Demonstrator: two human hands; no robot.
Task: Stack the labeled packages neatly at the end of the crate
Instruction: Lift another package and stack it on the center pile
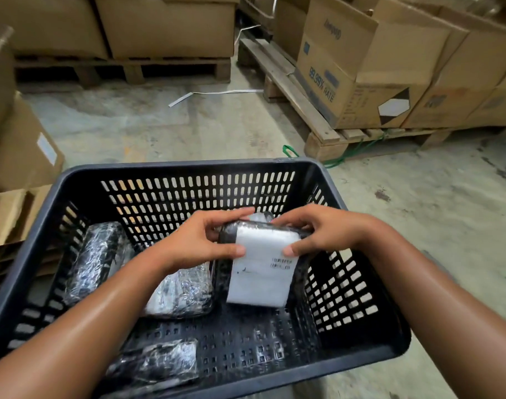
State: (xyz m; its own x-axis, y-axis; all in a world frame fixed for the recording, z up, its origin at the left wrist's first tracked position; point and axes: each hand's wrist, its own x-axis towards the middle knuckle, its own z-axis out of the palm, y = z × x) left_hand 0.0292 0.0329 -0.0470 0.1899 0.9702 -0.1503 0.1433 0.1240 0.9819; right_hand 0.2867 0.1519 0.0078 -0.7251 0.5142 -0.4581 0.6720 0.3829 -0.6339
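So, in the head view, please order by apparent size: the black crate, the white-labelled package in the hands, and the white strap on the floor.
1. Black slotted plastic crate
2. White-labelled wrapped package, held by both hands
3. White flat strap, though it lies farther away, so its true size is unsure.

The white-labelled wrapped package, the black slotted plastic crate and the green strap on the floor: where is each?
White-labelled wrapped package (263, 272): head view, on its white label.
Black slotted plastic crate (188, 165): head view, on its far rim.
Green strap (290, 152): head view, on its loop beside the pallet.
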